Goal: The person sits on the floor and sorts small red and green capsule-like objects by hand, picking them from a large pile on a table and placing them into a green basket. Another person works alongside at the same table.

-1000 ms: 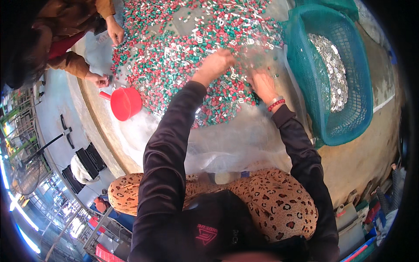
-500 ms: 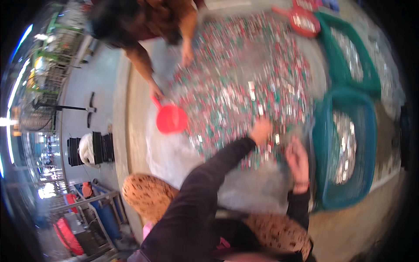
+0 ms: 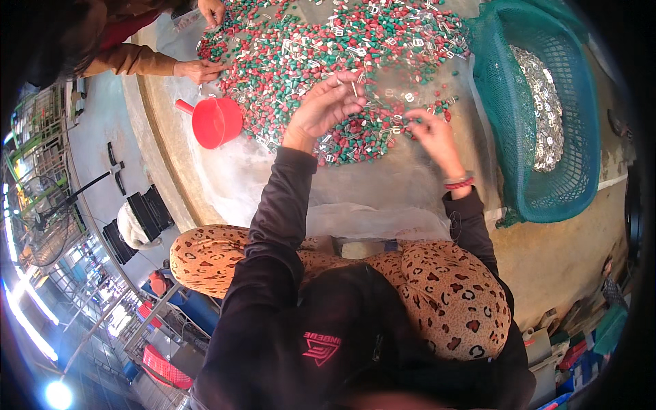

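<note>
A wide heap of small red, green and silver pieces (image 3: 321,48) lies on a clear plastic sheet (image 3: 383,184) over a round table. My left hand (image 3: 326,106) hovers at the heap's near edge, fingers pinched on a thin silver piece (image 3: 354,87). My right hand (image 3: 432,133) rests on the pieces a little to the right, fingertips together among them; whether it holds one I cannot tell. A red bracelet sits on that wrist.
A teal mesh basket (image 3: 519,137) with silver metal pieces (image 3: 543,102) stands at the right. A red scoop (image 3: 215,121) lies left of the heap. Another person's hands (image 3: 198,68) sort pieces at the far left.
The view swung left and back. Both my hands have pulled nearer to the heap's near edge, and my left hand now pinches a silver piece.
</note>
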Motion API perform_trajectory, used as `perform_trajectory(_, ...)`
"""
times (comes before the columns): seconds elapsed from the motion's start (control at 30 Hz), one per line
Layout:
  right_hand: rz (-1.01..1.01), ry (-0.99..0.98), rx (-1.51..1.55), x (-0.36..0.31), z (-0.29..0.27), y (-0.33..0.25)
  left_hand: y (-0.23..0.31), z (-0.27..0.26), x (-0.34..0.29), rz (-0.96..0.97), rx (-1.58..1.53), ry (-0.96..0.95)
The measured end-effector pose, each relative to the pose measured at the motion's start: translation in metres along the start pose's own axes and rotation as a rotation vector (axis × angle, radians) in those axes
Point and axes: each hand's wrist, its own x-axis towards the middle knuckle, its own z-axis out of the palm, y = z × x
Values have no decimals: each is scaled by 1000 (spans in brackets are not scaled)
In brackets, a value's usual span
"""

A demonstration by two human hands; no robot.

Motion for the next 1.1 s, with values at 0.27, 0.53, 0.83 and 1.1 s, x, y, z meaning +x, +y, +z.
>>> perform_trajectory(0.27, -112, -74, -502, 2, 51, 31, -1, -11, 9, -145, 288, 147)
perform_trajectory(0.53, 253, -248, 1256, 0, -20, -7, -66, -37, 33, 170, 2015, 158)
perform_trajectory(0.83, 147, -169, -77, -8, -3, -3, -44, -37, 31, 71, 1502, 386)
perform_trajectory(1.1, -98, -117, -737, -21, 55, 33, -35, -18, 0, -220, 220, 164)
